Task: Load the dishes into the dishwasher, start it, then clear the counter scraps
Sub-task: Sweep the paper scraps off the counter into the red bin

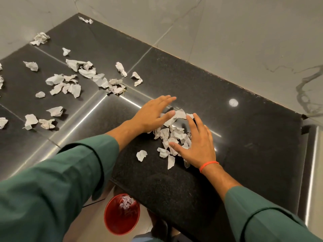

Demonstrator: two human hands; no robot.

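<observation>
Both hands lie on the black counter (pixel 201 81) near its front edge, with a small heap of torn paper scraps (pixel 174 135) between them. The left hand (pixel 153 114) has its fingers straight and close together, flat against the far-left side of the heap, holding nothing. The right hand (pixel 197 145) is spread wide, palm down, with its fingers covering the right side of the heap; it presses on the scraps rather than gripping any, and some pieces are hidden under it. One loose scrap (pixel 141 155) lies just apart from the heap, toward the front edge. Many more crumpled scraps (pixel 70 82) are strewn over the left part of the counter, well apart from the hands, and a few at the left edge are cut off by the frame. One small piece (pixel 86 20) sits in the far corner by the marbled wall (pixel 227 32). Below the front edge stands a red bin (pixel 121 219) with pale scraps inside; the counter's edge hides part of its rim. A green sleeve (pixel 52 180) covers each forearm, and an orange band (pixel 208 165) circles the right wrist. The dishwasher is out of view.
</observation>
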